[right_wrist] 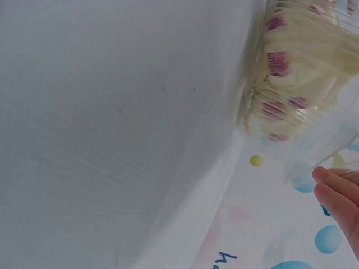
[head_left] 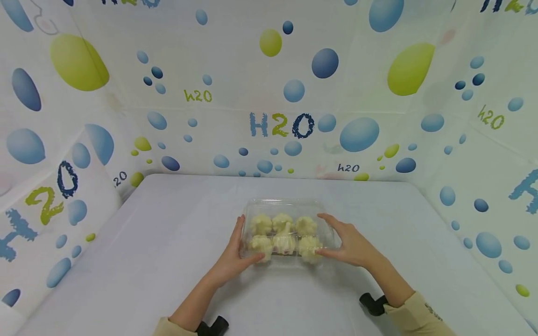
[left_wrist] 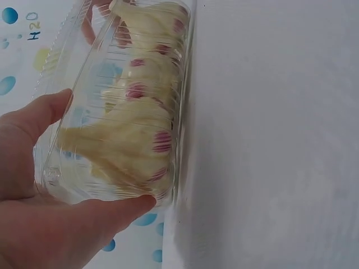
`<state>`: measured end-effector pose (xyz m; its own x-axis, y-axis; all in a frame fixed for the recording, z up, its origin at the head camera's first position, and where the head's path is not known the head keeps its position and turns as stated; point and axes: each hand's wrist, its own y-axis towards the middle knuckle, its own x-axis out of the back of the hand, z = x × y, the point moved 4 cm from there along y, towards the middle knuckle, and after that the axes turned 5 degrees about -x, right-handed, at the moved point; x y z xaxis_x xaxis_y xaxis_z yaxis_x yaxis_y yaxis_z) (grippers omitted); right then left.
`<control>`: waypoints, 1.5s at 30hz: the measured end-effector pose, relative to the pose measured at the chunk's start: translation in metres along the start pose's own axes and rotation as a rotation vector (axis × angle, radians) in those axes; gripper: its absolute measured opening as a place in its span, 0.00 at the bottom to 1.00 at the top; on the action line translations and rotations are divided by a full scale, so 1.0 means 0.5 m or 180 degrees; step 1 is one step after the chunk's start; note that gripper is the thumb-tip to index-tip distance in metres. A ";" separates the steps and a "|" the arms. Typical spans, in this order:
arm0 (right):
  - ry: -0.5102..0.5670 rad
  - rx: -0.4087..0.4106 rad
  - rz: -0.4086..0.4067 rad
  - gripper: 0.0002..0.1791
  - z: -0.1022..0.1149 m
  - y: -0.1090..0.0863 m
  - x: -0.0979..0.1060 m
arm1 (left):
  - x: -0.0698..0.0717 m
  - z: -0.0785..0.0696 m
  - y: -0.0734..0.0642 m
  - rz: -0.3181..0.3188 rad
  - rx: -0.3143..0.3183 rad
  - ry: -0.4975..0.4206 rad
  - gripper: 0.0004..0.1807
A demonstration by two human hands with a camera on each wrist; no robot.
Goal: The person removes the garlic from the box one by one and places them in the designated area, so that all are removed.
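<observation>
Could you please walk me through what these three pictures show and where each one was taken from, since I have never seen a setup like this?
There is no machine here: a person works with two bare hands and wears three cameras. The wide picture comes from a camera on the head, looking down at a pale table with bubble-print sheets around it. On the table lies a clear plastic box with six pale, flower-shaped buns inside, in two rows. The left hand has a grip on the box's left end, the right hand on its right end, thumbs along the near side. The other two pictures come from cameras on the wrists, so they look tilted and very close: the left one shows the left hand around the box, the right one only the fingertips at the box's edge.
</observation>
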<state>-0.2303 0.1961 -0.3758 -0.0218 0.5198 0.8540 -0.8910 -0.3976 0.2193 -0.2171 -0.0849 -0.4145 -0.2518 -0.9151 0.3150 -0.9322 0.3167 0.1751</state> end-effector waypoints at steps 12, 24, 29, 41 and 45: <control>0.0132 0.0104 -0.0179 0.41 0.002 0.001 0.004 | -0.003 0.018 0.002 -0.0076 0.0000 -0.0352 0.53; 0.0138 0.0231 -0.0352 0.36 0.017 0.018 0.026 | -0.010 0.011 -0.001 -0.0148 0.0101 -0.0518 0.51; 0.0049 0.0257 -0.0368 0.33 0.022 0.027 0.035 | -0.013 0.015 -0.003 -0.0123 0.0154 -0.0649 0.51; 0.0023 0.0220 -0.0304 0.31 0.035 0.046 0.053 | -0.016 0.015 -0.003 -0.0093 0.0150 -0.0756 0.52; 0.0173 0.0001 -0.0307 0.26 0.025 0.049 0.070 | -0.016 0.023 -0.007 -0.0077 0.0196 -0.1023 0.54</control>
<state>-0.2473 0.1951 -0.3347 0.0396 0.5958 0.8021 -0.8900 -0.3439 0.2995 -0.2151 -0.0816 -0.4282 -0.2893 -0.9572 -0.0008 -0.9505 0.2871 0.1191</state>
